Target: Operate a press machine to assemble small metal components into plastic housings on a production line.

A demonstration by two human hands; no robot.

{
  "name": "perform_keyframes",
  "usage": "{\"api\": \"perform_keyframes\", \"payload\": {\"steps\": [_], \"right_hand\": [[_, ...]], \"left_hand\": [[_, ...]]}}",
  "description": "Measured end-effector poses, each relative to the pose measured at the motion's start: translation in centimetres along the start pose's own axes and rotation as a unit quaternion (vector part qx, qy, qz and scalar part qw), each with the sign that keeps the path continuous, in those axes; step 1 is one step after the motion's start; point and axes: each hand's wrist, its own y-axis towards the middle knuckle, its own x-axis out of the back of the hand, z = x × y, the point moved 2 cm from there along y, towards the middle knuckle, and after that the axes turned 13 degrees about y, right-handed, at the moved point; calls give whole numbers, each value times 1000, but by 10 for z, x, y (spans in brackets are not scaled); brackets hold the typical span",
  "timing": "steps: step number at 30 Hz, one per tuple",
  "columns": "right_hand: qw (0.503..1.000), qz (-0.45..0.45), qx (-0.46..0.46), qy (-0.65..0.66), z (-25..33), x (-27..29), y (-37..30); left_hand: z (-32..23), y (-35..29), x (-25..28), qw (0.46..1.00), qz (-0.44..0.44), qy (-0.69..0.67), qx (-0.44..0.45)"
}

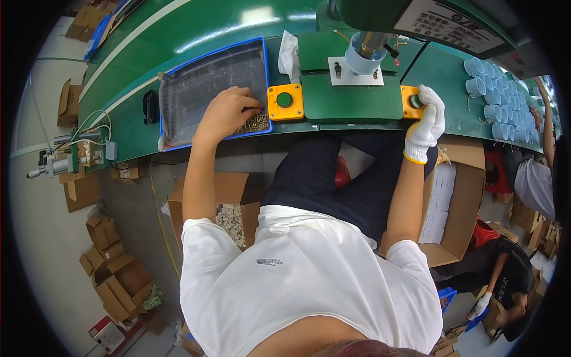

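Observation:
My bare left hand (230, 113) is over the front right corner of a blue-rimmed tray (267, 71). Its fingers are bent and drawn together above a pile of small brass-coloured metal parts (256, 123); whatever lies between the fingertips is hidden. A white knitted glove covers my right hand (429, 122), which is closed against the right yellow push-button box (408, 101), beside its green button. The left yellow push-button box (285, 102) stands untouched next to the tray. Between the two boxes is a green press (351, 104), with a light blue cup (364, 55) around its ram above a white plate (357, 71).
Several light blue cups (492, 89) stand in rows at the bench's right. A crumpled white cloth or bag (289, 56) lies behind the left button box. Open cartons (455, 202) flank my legs. Other people (505, 279) are at the right.

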Motion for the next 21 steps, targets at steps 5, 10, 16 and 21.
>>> {"api": "perform_keyframes", "payload": {"steps": [5,10,16,21], "right_hand": [[1000,-3,-9,-7,-1,2,-1],[1000,-4,-13,4,2,0,-1],[1000,6,-27,2,-2,4,0],[999,-12,-19,30,5,2,2]], "left_hand": [[-10,0,1,998,28,54,-13],[10,-8,-1,999,13,-36,15],[8,-17,4,999,23,-32,23],[6,-9,2,999,30,10,-42]]}}
